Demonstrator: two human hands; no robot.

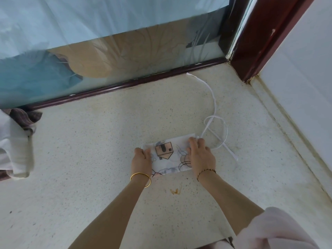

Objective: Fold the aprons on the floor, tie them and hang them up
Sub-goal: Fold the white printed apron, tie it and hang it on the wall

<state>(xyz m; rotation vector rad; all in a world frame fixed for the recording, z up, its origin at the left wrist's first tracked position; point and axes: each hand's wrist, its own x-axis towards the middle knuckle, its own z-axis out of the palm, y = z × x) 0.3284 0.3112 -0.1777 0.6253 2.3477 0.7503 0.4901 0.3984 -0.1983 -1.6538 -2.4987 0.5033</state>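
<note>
head view: folded apron [167, 156] on the floor [89, 141], lower centre of frame, both hands on it.
left hand [142, 159] pinches its left edge and right hand [200, 155] presses flat on its right end, hands apart. risk: the fold springs open if either lifts. the loose strap [214, 105] loops right of the apron and could snag or knot when pulled.

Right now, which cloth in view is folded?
The printed apron under left hand and right hand, a rectangle trailing white ties; the white cloth at left lies crumpled.
</note>
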